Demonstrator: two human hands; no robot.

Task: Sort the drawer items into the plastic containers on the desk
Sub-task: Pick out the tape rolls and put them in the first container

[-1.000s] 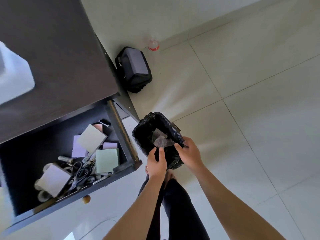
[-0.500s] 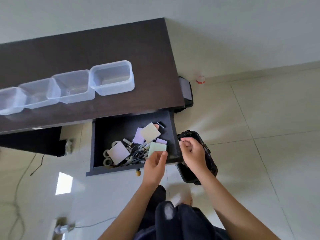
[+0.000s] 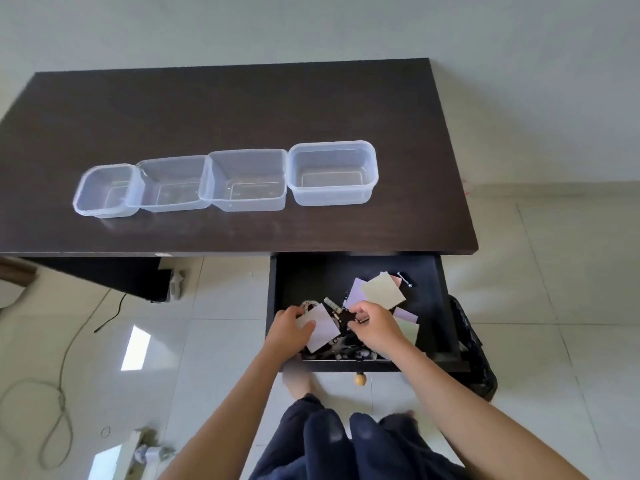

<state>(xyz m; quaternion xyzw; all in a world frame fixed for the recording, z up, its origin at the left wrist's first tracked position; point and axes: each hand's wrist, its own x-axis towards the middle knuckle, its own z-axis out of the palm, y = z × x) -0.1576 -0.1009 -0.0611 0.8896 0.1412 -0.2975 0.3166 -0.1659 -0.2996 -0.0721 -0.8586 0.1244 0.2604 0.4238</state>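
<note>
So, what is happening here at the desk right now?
A person is reaching with both hands into the open drawer under the desk. The left hand holds a pale sticky-note pad, and the right hand pinches a small dark item from the pile of stationery. Four clear plastic containers stand in a row on the desk, all empty, so nothing has been sorted yet.

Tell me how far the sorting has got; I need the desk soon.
Nothing sorted: all four containers on the desk are empty. Left hand grips a pale notepad in the drawer; right hand pinches a small dark item. The rest remains.
</note>
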